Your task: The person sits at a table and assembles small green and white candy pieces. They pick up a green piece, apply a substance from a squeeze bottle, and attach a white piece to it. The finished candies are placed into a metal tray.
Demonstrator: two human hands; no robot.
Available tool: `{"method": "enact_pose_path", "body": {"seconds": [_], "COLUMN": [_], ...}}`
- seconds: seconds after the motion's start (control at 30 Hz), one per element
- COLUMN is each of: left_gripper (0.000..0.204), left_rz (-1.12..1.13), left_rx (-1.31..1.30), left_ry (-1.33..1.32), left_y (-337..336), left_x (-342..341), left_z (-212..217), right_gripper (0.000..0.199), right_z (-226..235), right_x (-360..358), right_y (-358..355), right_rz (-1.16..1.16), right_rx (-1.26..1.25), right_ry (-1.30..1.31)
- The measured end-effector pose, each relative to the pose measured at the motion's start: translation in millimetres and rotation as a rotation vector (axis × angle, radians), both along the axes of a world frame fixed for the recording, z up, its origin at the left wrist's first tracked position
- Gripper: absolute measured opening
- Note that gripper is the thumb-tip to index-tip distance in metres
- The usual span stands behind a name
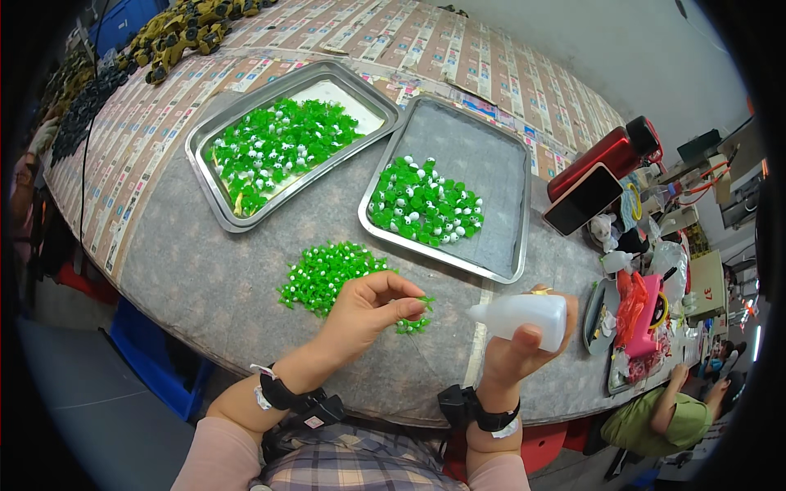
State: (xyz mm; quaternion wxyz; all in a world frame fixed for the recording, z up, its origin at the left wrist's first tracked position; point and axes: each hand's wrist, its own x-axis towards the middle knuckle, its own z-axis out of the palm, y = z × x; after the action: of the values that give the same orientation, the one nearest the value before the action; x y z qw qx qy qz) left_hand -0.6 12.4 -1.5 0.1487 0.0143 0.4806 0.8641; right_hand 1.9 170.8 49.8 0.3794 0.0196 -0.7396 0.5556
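Note:
Between thumb and forefinger, my left hand (368,309) pinches a small green plastic piece (427,300). My right hand (524,353) is wrapped round a white translucent squeeze bottle (524,317), tipped on its side with its nozzle toward the green piece. A gap separates the nozzle from the piece. Beside my left hand lies a loose pile of small green pieces with white dots (327,274). A few more green pieces (413,325) rest on the table just under my left fingertips.
Two metal trays hold green-and-white pieces: the left tray (214,192) and the right tray (499,196). A phone (583,200) leans on a red flask (594,164). A pink container (645,315) stands right. Yellow toy vehicles (176,45) lie far left; another person (675,421) sits right.

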Motion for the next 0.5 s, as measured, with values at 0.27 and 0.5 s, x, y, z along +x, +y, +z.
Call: {"method": "enact_pose_path", "body": {"seconds": [0.27,0.5], "left_gripper": [0.010,0.010], "left_rz": [0.031,0.049], "left_rx": [-0.022,-0.035], "left_ry": [0.020,0.014], "left_y": [0.0,-0.3], "left_x": [0.7,-0.1], "left_z": [2.5,2.9], "right_gripper": [0.063,0.054], "right_z": [-3.6,-5.5], "right_x": [-0.9,-1.5], "right_y": [-2.9,8.5], "right_rz": [0.025,0.016], "right_rx": [0.003,-0.113], "right_ry": [-0.018,0.064]}}
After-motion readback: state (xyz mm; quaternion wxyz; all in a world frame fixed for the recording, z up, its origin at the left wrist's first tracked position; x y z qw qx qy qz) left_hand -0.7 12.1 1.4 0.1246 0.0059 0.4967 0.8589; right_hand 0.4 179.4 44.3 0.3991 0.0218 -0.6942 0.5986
